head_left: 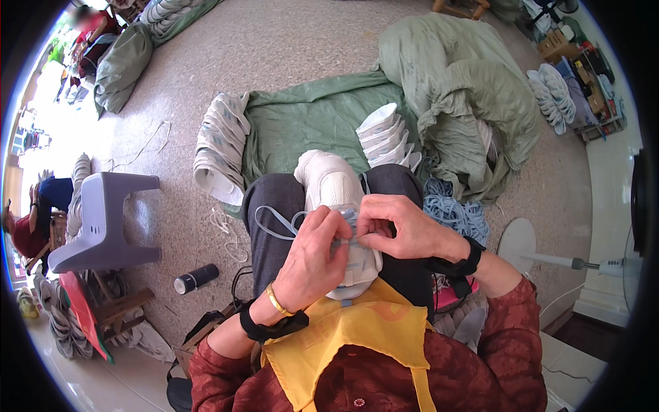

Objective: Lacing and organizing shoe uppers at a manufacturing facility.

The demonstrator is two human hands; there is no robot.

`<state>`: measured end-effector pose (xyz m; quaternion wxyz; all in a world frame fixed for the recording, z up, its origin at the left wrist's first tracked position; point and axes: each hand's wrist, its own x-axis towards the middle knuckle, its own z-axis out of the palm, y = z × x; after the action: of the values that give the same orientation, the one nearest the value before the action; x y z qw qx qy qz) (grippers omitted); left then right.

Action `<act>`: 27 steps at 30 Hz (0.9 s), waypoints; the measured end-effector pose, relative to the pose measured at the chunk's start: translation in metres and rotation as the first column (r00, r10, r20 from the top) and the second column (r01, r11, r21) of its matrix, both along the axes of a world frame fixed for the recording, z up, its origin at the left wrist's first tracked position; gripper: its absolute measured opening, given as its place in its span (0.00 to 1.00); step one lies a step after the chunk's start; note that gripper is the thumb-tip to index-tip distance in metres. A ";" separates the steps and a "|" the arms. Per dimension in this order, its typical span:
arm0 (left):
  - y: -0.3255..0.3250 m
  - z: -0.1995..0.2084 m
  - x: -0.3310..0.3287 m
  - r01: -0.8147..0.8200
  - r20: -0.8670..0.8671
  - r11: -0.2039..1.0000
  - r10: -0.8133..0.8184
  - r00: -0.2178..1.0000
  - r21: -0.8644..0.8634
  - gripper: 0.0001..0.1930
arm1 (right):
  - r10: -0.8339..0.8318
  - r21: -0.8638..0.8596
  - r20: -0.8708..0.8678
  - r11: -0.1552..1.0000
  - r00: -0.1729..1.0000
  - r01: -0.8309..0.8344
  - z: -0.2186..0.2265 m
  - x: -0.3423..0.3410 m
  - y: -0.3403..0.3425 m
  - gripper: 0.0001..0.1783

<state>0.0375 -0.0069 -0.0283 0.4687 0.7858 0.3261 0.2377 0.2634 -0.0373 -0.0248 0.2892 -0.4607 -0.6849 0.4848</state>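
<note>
A white sneaker (329,180) rests between my knees, its toe pointing away from me. My left hand (309,257) is closed at its tongue and eyelets, fingers pinched together on the light blue shoelace (273,211). A loop of that lace sticks out to the left over my thigh. From the other side, my right hand (405,226) pinches lace at the eyelets, thumb against forefinger. The fingers hide part of the lacing. Under the shoe's heel end lies my yellow apron (357,343).
Nested white shoes (221,144) and a shorter stack (386,134) sit on a green cloth (309,123). Right of them are a green sack (473,89) and blue laces (456,213). Leftward stand a grey-purple chair (110,220) and a dark cylinder (195,278). Other people sit far left.
</note>
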 end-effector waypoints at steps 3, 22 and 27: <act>0.001 0.001 -0.001 0.010 -0.019 1.000 -0.010 1.000 -0.013 0.12 | -0.013 -0.085 -0.067 0.996 0.998 0.008 -0.004 0.005 -0.003 0.06; 0.002 -0.002 0.000 -0.020 0.005 1.000 0.020 1.000 -0.009 0.07 | -0.044 -0.031 -0.066 0.999 0.997 0.042 -0.005 0.004 -0.007 0.07; -0.001 -0.007 -0.001 -0.057 0.013 0.998 0.057 0.998 -0.023 0.08 | -0.041 0.008 0.006 0.999 0.999 0.041 0.007 -0.002 -0.002 0.06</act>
<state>0.0361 -0.0077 -0.0354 0.4728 0.7691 0.3479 0.2526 0.2613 -0.0391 -0.0174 0.2986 -0.4750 -0.6781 0.4747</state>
